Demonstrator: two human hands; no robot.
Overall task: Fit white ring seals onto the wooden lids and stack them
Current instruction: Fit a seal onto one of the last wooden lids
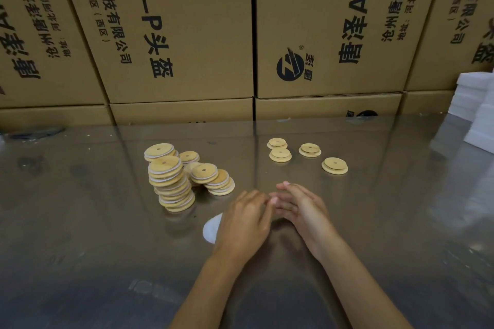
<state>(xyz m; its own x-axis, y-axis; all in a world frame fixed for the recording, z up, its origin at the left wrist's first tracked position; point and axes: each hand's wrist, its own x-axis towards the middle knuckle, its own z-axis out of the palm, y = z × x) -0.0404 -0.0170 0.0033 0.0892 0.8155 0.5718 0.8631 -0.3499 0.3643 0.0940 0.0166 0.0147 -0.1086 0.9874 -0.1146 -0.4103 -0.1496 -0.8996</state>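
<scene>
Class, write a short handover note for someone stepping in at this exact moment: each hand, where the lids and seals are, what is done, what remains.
Left hand: palm down, low over the table, partly covering something white, likely seals; any grip is hidden.
Right hand: fingers straight, meeting the left fingertips; nothing visibly held.
Done: a tall leaning stack of lids with white seals showing between them, and shorter stacks beside it, left of the hands.
Left: four loose lids far right, no white seals visible. Fit them, then stack.
</scene>
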